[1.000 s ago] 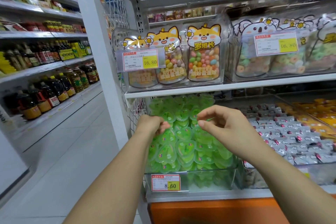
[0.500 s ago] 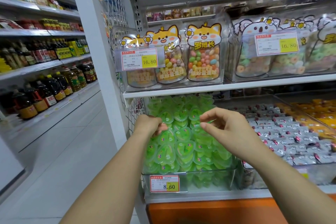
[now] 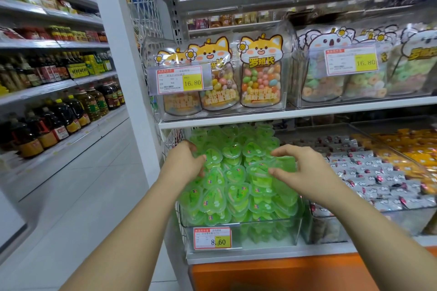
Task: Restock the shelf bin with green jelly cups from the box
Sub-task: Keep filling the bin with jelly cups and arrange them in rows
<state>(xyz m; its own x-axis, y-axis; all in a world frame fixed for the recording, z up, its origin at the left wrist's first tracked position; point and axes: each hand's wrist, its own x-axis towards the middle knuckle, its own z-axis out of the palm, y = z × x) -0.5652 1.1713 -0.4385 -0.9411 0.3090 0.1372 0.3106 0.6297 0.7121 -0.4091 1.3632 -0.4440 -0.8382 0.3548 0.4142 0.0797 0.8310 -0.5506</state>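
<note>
Two bare hands reach into one clear shelf bin (image 3: 260, 236) heaped with green jelly cups (image 3: 236, 186), far too many to count, on the lower shelf just right of a white pillar (image 3: 118, 54). The heap rises above the bin's near wall and almost to the shelf above.

The left hand (image 3: 186, 160) lies against the heap's left side with its fingers curled onto the cups; whether it grips one cannot be told. The right hand (image 3: 305, 168) sits at the heap's right side, half spread, its thumb and forefinger apart and curved, their tips resting on the cups' lids.

One price tag (image 3: 212, 238) marked 8.60 hangs on the bin's near face.

On the upper shelf stand three fox-topped bags of coloured sweets (image 3: 261, 73) in a clear case, a 16.80 tag (image 3: 179, 80) in front of the leftmost. To their right a second case holds koala-topped bags of ring sweets (image 3: 324, 78) behind another 16.80 tag (image 3: 351, 60); three bags can be made out.

Right of the jelly cups, one bin holds silver-wrapped sweets (image 3: 369, 172) and a further one yellow-orange packets (image 3: 406, 146). An orange panel (image 3: 283, 274) runs below the shelf. Across the aisle on the left, rows of oil bottles (image 3: 59, 113) fill the shelves.
</note>
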